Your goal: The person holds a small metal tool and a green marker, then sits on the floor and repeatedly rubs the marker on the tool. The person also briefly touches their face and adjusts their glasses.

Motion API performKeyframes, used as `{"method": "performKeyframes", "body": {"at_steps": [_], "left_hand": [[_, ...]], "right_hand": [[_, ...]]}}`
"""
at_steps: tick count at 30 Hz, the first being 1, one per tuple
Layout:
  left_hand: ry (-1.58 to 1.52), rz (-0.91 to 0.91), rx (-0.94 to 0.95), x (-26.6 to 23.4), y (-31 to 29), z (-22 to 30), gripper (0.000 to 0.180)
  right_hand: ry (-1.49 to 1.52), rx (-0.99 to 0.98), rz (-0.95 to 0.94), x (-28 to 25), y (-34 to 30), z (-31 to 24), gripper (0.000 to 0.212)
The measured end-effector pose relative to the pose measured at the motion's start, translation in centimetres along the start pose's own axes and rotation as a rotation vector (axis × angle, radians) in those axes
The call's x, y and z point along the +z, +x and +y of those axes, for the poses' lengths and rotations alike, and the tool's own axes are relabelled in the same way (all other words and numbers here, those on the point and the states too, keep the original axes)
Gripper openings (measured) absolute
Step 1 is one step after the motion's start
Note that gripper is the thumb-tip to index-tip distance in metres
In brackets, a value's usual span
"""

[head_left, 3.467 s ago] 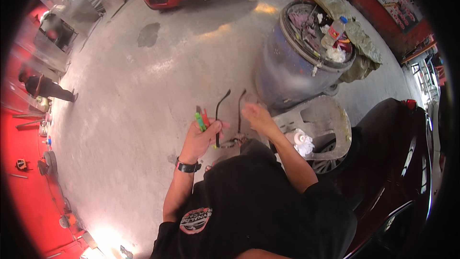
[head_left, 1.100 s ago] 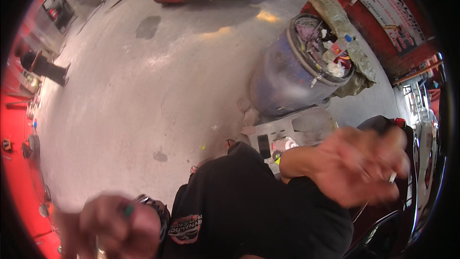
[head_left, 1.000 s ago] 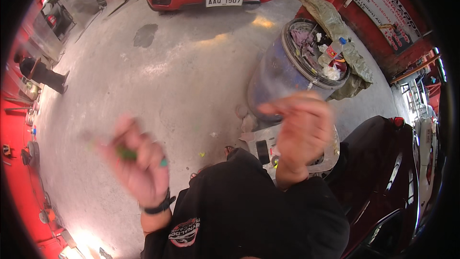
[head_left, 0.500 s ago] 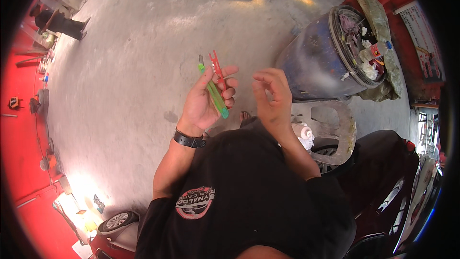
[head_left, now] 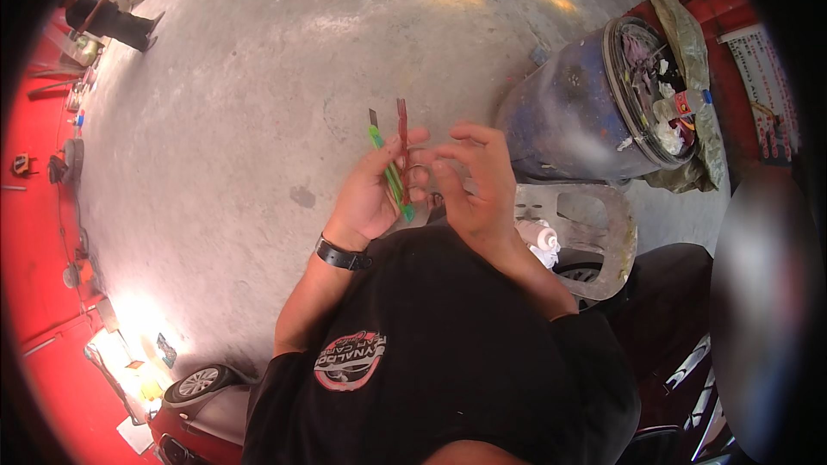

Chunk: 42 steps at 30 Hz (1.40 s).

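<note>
A green box cutter (head_left: 396, 185), blade (head_left: 373, 117) already extended, and a slim red tool (head_left: 403, 133) are gripped in the left hand (head_left: 366, 195); just beside, the right hand (head_left: 479, 185) is held loosely uncurled, seemingly empty. Nothing is being cut.

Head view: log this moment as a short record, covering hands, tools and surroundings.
Left hand: holds green utility knife, blade out, and slim red tool
Right hand: nothing visible in it; fingers near the slim red tool, contact unclear
Plastic chair: bears white bottle
Blue drum: rubbish inside, blue-capped clear bottle on top
</note>
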<state>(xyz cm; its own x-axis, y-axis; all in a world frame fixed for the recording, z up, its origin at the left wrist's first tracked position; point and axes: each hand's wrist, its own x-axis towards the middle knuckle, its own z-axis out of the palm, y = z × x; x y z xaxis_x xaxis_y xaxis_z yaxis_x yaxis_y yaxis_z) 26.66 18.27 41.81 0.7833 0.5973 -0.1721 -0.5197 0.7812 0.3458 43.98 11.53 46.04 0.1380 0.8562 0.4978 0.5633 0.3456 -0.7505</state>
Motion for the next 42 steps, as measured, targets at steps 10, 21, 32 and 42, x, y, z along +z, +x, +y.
{"method": "performKeyframes", "body": {"at_steps": [10,21,32,42], "left_hand": [[1.254,0.366,0.493,0.0,-0.3,-3.7,0.027],[1.168,0.332,0.224,-1.6,-2.6,-3.3,0.038],[1.590,0.127,0.130,-2.4,-10.0,-1.2,0.034],[0.163,0.282,0.021,-2.9,-11.3,3.7,0.037]], "right_hand": [[-0.110,0.054,-0.182,4.3,1.2,0.3,0.022],[0.407,0.283,0.056,2.4,2.9,-2.9,0.029],[1.089,1.029,0.096,2.3,-1.3,1.1,0.056],[0.765,0.963,-0.119,3.3,-3.1,0.0,0.031]]}}
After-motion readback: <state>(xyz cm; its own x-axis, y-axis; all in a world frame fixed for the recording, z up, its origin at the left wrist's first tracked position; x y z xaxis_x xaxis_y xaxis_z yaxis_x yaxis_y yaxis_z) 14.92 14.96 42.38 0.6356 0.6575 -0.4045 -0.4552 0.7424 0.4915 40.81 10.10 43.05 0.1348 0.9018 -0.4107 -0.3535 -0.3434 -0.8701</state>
